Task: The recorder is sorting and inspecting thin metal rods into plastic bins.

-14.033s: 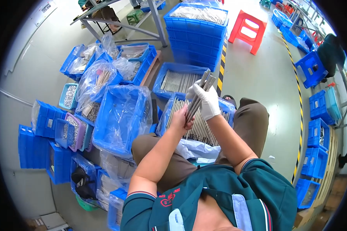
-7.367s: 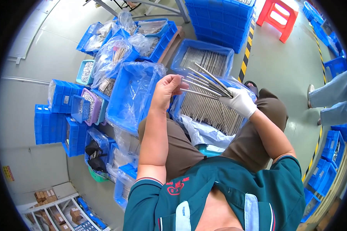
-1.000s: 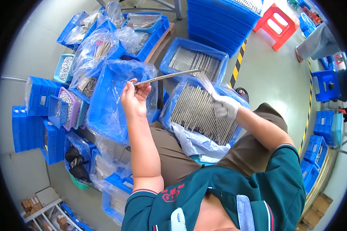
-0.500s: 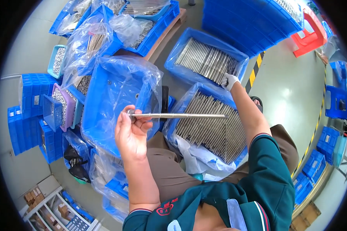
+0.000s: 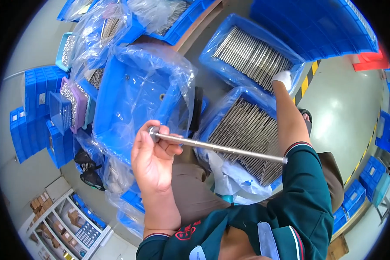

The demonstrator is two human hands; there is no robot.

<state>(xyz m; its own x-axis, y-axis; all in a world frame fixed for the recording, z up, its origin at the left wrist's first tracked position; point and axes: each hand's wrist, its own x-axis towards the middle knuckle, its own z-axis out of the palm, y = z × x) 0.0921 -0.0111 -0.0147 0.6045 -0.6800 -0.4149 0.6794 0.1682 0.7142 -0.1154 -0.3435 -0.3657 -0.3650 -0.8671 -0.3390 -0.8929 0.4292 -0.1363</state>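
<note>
1. One bare left hand [image 5: 154, 162] grasps one round-headed metal rod [image 5: 227, 149], held above the near rod-filled blue bin [image 5: 246, 92].
2. One gloved right hand [image 5: 283, 79] is at the right end of one far rod-filled blue bin [image 5: 227, 70]; cannot tell its grip.
3. One plastic-lined blue crate [image 5: 110, 102] stands left.

left grip [image 5: 153, 162] bare, palm up, fingers [image 5: 174, 150] curled, right grip [image 5: 282, 79] white-gloved, right forearm [image 5: 289, 117] stretched forward
</note>
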